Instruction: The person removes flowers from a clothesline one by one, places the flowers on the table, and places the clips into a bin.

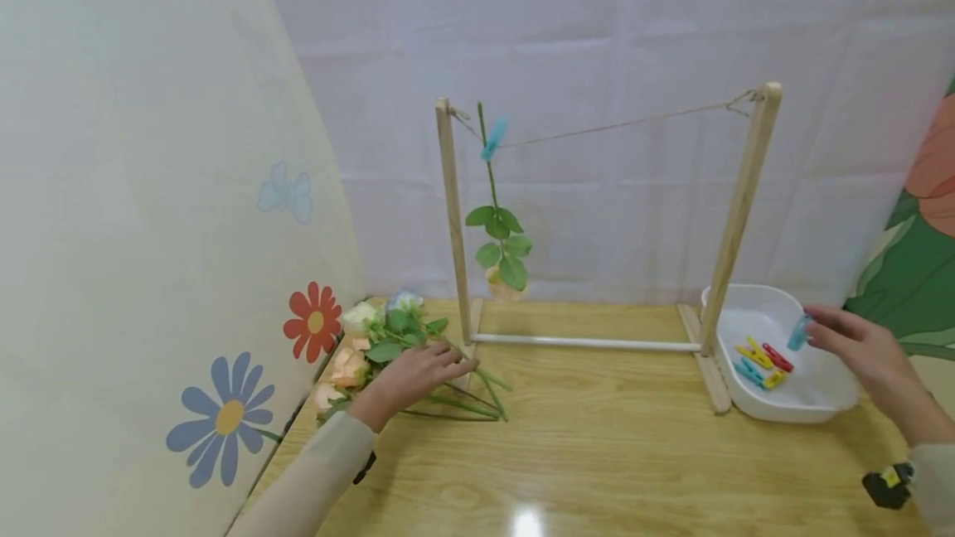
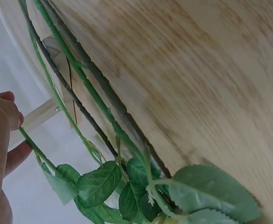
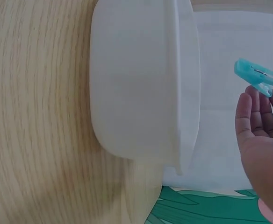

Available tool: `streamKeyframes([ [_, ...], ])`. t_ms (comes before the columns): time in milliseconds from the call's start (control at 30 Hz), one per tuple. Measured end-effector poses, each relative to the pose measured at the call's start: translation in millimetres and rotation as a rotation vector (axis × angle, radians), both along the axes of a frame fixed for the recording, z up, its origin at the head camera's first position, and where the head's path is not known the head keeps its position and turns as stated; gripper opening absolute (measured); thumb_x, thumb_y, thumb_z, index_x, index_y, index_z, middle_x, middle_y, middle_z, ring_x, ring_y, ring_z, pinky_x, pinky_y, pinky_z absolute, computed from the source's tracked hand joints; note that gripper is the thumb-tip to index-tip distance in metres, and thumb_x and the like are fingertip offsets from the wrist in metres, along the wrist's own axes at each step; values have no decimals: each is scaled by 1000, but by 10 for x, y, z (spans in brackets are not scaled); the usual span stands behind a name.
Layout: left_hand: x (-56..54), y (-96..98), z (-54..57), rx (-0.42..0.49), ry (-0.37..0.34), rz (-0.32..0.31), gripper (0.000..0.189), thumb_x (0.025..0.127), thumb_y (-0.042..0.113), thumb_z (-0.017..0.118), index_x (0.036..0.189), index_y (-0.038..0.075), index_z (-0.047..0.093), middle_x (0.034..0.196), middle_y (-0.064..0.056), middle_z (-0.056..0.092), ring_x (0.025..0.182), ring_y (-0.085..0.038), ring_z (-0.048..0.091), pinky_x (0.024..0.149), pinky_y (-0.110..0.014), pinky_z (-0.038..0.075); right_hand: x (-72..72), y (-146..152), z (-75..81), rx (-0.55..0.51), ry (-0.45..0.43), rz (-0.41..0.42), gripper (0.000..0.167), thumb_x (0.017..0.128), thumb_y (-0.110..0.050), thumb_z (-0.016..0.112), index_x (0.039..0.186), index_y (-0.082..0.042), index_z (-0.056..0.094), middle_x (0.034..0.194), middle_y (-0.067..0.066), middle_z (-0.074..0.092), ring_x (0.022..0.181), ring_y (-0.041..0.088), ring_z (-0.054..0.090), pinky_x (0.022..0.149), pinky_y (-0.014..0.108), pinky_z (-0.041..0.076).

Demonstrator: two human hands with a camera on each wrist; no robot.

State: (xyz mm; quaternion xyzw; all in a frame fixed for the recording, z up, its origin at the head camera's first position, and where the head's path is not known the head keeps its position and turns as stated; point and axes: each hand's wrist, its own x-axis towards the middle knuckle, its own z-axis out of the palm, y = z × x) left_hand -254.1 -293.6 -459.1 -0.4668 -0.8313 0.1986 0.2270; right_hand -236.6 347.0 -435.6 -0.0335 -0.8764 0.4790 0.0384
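My left hand [image 1: 418,375] is over the pile of flowers at the left of the table. In the left wrist view its fingers curl round one green flower stem [image 2: 31,142], with leaves just below the grip. Other stems [image 2: 92,91] lie beside it on the wood. My right hand [image 1: 858,342] pinches a light blue clothespin [image 3: 258,73] above the white basin [image 1: 821,404]. A peach flower [image 1: 507,282] hangs head down from the string [image 1: 619,128], clipped by another blue clothespin [image 1: 494,139] near the left post.
A wooden frame [image 1: 734,230] with a white bottom bar [image 1: 585,343] stands at the table's back. Several yellow, red and blue clothespins [image 1: 755,352] lie in the basin right of it. White and peach flower heads [image 1: 349,367] crowd the table's left edge by the wall.
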Motion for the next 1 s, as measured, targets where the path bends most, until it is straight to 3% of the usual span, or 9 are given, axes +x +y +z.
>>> streamKeyframes([
  [67, -1, 3, -22, 1, -4, 1, 67, 81, 2, 82, 140, 23, 59, 111, 3, 65, 98, -16, 61, 60, -24, 51, 8, 31, -13, -3, -2, 3, 79, 103, -50, 51, 154, 7, 31, 120, -12, 56, 81, -21, 49, 100, 71, 39],
  [167, 3, 8, -47, -3, -15, 16, 63, 83, 3, 81, 139, 22, 59, 108, 3, 64, 97, -15, 61, 58, -24, 50, 25, 86, -43, -9, 22, 21, 74, 103, -47, 52, 152, 6, 35, 109, -32, 51, 83, -20, 52, 96, 46, 53],
  [267, 7, 19, -66, 1, -22, 21, 56, 85, 5, 79, 135, 21, 60, 107, 3, 65, 96, -15, 62, 60, -25, 52, 44, 126, -77, -13, 57, 28, 67, 104, -43, 54, 149, 5, 42, 104, -43, 44, 84, -19, 53, 77, 19, 54],
  [367, 10, 25, -84, 14, -29, 20, 48, 86, 5, 78, 129, 20, 61, 106, 3, 65, 96, -15, 62, 61, -25, 54, 49, 155, -98, -4, 64, 16, 66, 104, -42, 55, 148, 6, 43, 103, -43, 43, 83, -20, 51, 69, 14, 50],
  [500, 16, 27, -104, 26, -54, 28, 42, 87, 4, 77, 123, 18, 62, 106, 2, 64, 94, -15, 61, 59, -24, 51, 49, 200, -93, 57, 16, -5, 71, 105, -44, 51, 148, 10, 39, 108, -32, 48, 82, -18, 48, 78, 30, 54],
  [600, 20, 32, -107, 13, -70, 49, 41, 87, 3, 77, 124, 17, 62, 108, 1, 64, 95, -15, 61, 58, -23, 50, 49, 228, -82, 94, -39, -17, 72, 107, -45, 44, 148, 13, 36, 121, 5, 62, 87, -5, 52, 87, 50, 52],
  [700, 26, 39, -98, -8, -91, 83, 42, 87, 4, 77, 125, 16, 63, 112, 1, 65, 99, -16, 61, 61, -23, 53, 47, 238, -76, 109, -68, -26, 72, 108, -44, 39, 148, 16, 33, 143, 39, 42, 97, 22, 58, 91, 62, 48],
  [800, 34, 47, -77, -19, -108, 107, 42, 88, 5, 76, 127, 15, 63, 114, -1, 66, 102, -16, 62, 68, -24, 56, 46, 227, -60, 102, -61, -31, 73, 108, -44, 37, 148, 17, 32, 148, 43, 31, 110, 47, 51, 93, 68, 44],
  [1000, 19, 107, 1, 32, -106, 103, 39, 90, 7, 76, 127, 13, 66, 114, -2, 69, 104, -18, 66, 73, -27, 59, 39, 171, 33, 90, -30, -38, 75, 108, -46, 36, 149, 16, 29, 148, 44, 30, 117, 57, 44, 94, 76, 38],
])
